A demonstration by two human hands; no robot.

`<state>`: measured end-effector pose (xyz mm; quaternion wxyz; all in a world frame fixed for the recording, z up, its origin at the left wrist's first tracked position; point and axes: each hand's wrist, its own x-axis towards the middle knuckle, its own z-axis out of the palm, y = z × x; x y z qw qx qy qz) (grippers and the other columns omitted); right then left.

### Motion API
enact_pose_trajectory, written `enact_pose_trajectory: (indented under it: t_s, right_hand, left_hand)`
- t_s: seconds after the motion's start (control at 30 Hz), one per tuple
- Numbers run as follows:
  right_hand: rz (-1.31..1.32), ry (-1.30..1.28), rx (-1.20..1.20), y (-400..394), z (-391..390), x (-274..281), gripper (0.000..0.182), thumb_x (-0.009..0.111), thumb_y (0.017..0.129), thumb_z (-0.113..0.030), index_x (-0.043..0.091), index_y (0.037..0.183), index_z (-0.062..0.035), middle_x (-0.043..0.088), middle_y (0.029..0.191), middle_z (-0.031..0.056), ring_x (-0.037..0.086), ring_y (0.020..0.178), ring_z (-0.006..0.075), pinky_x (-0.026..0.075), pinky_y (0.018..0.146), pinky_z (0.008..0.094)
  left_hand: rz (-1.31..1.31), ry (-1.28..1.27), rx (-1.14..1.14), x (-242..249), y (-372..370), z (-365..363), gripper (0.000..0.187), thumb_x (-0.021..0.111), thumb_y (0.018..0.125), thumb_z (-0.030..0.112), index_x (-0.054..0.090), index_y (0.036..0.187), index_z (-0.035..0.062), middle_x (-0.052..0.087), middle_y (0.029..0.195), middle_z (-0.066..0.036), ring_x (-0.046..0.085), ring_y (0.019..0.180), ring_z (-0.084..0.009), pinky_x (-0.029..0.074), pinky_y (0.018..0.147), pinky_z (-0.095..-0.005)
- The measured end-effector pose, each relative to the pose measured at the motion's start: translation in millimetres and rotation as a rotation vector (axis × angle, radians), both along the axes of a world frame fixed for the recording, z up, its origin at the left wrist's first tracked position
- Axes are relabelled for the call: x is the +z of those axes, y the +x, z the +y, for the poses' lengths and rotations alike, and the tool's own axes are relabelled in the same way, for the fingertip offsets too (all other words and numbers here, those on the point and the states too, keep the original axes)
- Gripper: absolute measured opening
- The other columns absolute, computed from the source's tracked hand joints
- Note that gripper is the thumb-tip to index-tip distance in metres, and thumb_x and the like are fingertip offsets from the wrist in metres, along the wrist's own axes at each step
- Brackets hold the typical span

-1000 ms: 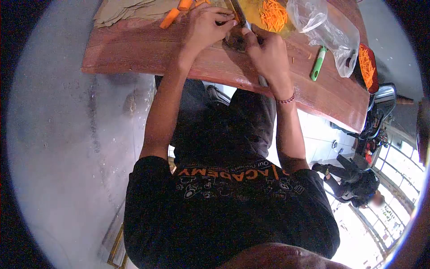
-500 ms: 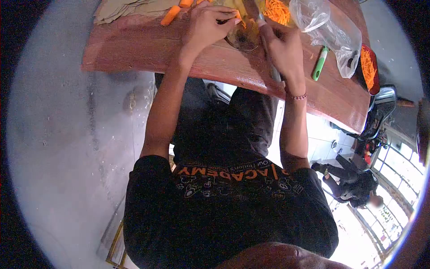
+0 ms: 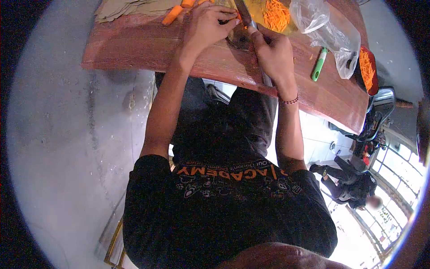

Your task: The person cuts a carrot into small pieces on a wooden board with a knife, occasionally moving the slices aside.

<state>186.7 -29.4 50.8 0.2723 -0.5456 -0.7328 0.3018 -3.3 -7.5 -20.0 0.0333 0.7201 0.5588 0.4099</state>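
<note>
My right hand (image 3: 274,54), with a beaded bracelet at its wrist, is closed round the handle of a knife (image 3: 244,13). The blade points up and left, close beside my left fingertips. My left hand (image 3: 209,28) is bent, its fingertips pressed on a small orange carrot piece (image 3: 238,17) on the cutting board (image 3: 296,34). Shredded carrot (image 3: 276,15) lies in a pile right of the blade. Left of my left hand are larger carrot pieces (image 3: 172,15).
A clear plastic bag (image 3: 338,33) and a green-handled tool (image 3: 319,65) lie on the wooden table (image 3: 130,45). A red tray (image 3: 374,85) of carrot shreds is at its right edge. Brown sheets (image 3: 130,9) lie back left. Another person (image 3: 351,184) is at far right.
My right hand has moved left with the knife, and the blade is now nearer my left fingertips. My left hand has hardly moved.
</note>
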Motion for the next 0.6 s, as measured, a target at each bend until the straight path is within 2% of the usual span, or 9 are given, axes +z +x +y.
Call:
enact_pose_trajectory:
  t_s: [0.13, 0.23, 0.33, 0.4, 0.53, 0.6]
  right_hand:
    - [0.027, 0.059, 0.025, -1, 0, -1, 0.034, 0.056, 0.093, -0.031, 0.068, 0.099, 0.0013, 0.066, 0.080, 0.0290, 0.066, 0.081, 0.0466, 0.052, 0.071, 0.0486]
    - [-0.065, 0.082, 0.038, -7, 3, -3, 0.034, 0.056, 0.093, -0.029, 0.068, 0.094, 0.0026, 0.064, 0.079, 0.0314, 0.065, 0.080, 0.0483, 0.052, 0.071, 0.0510]
    - [-0.028, 0.122, 0.049, -11, 9, -2, 0.035, 0.055, 0.093, -0.028, 0.068, 0.090, 0.0033, 0.063, 0.079, 0.0325, 0.064, 0.081, 0.0485, 0.052, 0.072, 0.0527]
    - [-0.020, 0.121, 0.038, -12, 19, -7, 0.035, 0.055, 0.093, -0.029, 0.068, 0.090, 0.0029, 0.063, 0.079, 0.0323, 0.064, 0.080, 0.0486, 0.052, 0.072, 0.0524]
    - [-0.064, 0.089, -0.002, -6, 31, -4, 0.036, 0.055, 0.094, -0.031, 0.069, 0.092, 0.0018, 0.063, 0.078, 0.0313, 0.065, 0.078, 0.0482, 0.052, 0.070, 0.0501]
    - [-0.010, 0.059, 0.000, -1, 31, -3, 0.036, 0.056, 0.094, -0.032, 0.069, 0.094, 0.0016, 0.064, 0.077, 0.0302, 0.066, 0.077, 0.0471, 0.052, 0.069, 0.0487]
  left_hand:
    - [0.011, -0.098, 0.021, 4, 1, -2, 0.021, 0.074, 0.084, 0.030, 0.079, 0.093, 0.0123, 0.075, 0.099, -0.003, 0.068, 0.098, -0.0206, 0.052, 0.089, -0.0332]
    - [0.036, -0.087, 0.009, -2, -2, 2, 0.022, 0.074, 0.084, 0.032, 0.079, 0.094, 0.0133, 0.075, 0.099, -0.002, 0.068, 0.096, -0.0211, 0.052, 0.089, -0.0332]
    - [0.111, 0.026, 0.012, -6, -5, 6, 0.022, 0.075, 0.083, 0.033, 0.079, 0.094, 0.0136, 0.075, 0.098, -0.002, 0.068, 0.093, -0.0217, 0.053, 0.087, -0.0333]
    - [-0.018, -0.100, -0.019, -6, -3, 6, 0.023, 0.075, 0.084, 0.034, 0.079, 0.093, 0.0131, 0.075, 0.098, -0.002, 0.069, 0.094, -0.0220, 0.054, 0.086, -0.0338]
    - [0.000, -0.033, 0.002, 5, 2, 0, 0.025, 0.075, 0.084, 0.035, 0.079, 0.093, 0.0123, 0.075, 0.098, -0.002, 0.068, 0.096, -0.0213, 0.054, 0.087, -0.0338]
    - [0.040, -0.102, 0.072, 14, 7, -9, 0.027, 0.074, 0.084, 0.036, 0.079, 0.094, 0.0119, 0.075, 0.099, -0.003, 0.069, 0.098, -0.0211, 0.052, 0.092, -0.0338]
